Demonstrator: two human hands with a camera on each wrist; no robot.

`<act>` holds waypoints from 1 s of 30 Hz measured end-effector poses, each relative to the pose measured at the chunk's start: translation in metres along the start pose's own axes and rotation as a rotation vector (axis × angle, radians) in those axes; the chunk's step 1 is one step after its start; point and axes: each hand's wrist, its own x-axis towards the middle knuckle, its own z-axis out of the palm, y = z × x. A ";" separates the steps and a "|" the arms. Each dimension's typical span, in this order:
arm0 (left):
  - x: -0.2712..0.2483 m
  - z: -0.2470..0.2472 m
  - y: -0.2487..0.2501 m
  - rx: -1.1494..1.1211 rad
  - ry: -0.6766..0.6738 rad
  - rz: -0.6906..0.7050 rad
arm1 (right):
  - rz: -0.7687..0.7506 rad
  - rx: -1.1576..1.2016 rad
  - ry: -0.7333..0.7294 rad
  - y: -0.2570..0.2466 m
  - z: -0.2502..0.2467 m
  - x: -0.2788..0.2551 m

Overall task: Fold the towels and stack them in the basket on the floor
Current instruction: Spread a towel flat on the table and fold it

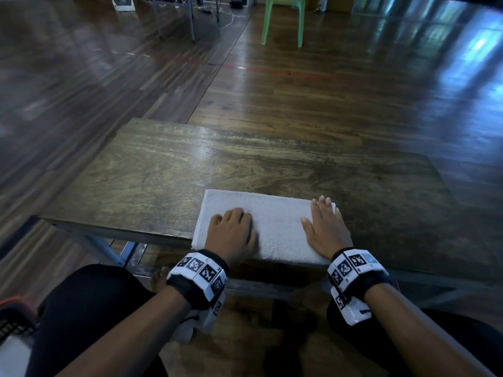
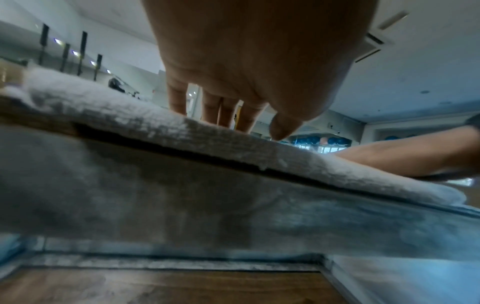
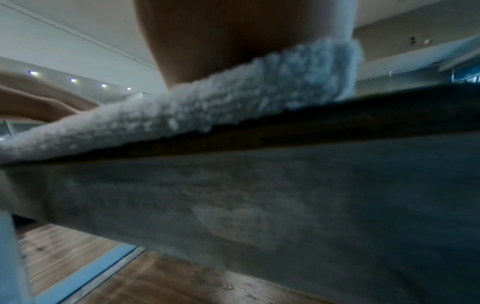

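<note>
A folded white towel (image 1: 275, 224) lies on the wooden table (image 1: 190, 164), flush with its near edge. My left hand (image 1: 234, 229) rests on the towel's left half, fingers bent down with the tips touching the cloth. My right hand (image 1: 325, 224) lies flat on the right half, fingers straight and reaching the far edge. In the left wrist view the fingertips of my left hand (image 2: 246, 61) touch the towel (image 2: 130, 115) from above. The right wrist view shows the palm of my right hand (image 3: 221, 41) pressed on the towel (image 3: 207, 102). Neither hand grips it.
A dark basket with an orange rim (image 1: 11, 317) stands on the floor at my left knee, with something white (image 1: 13, 355) inside. A green plastic chair (image 1: 283, 17) and metal table legs (image 1: 192, 20) stand far across the wooden floor.
</note>
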 end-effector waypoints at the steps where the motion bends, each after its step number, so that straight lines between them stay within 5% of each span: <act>1: 0.003 -0.001 -0.004 0.024 -0.006 -0.025 | -0.010 0.008 -0.015 -0.004 -0.002 0.000; 9: 0.022 -0.015 -0.053 0.184 -0.050 -0.230 | -0.247 -0.168 -0.140 -0.028 -0.026 -0.015; 11: 0.019 -0.019 -0.043 0.138 -0.001 -0.136 | -0.241 -0.166 -0.162 -0.023 -0.036 -0.012; 15: -0.002 -0.014 -0.002 0.000 0.003 0.328 | -0.172 -0.193 -0.126 -0.006 -0.045 0.002; 17: -0.013 -0.006 0.011 0.043 0.009 0.447 | -0.144 -0.193 -0.093 0.000 -0.044 0.007; 30: -0.021 0.014 0.037 0.031 0.197 0.472 | -0.085 -0.025 0.012 -0.001 -0.043 0.010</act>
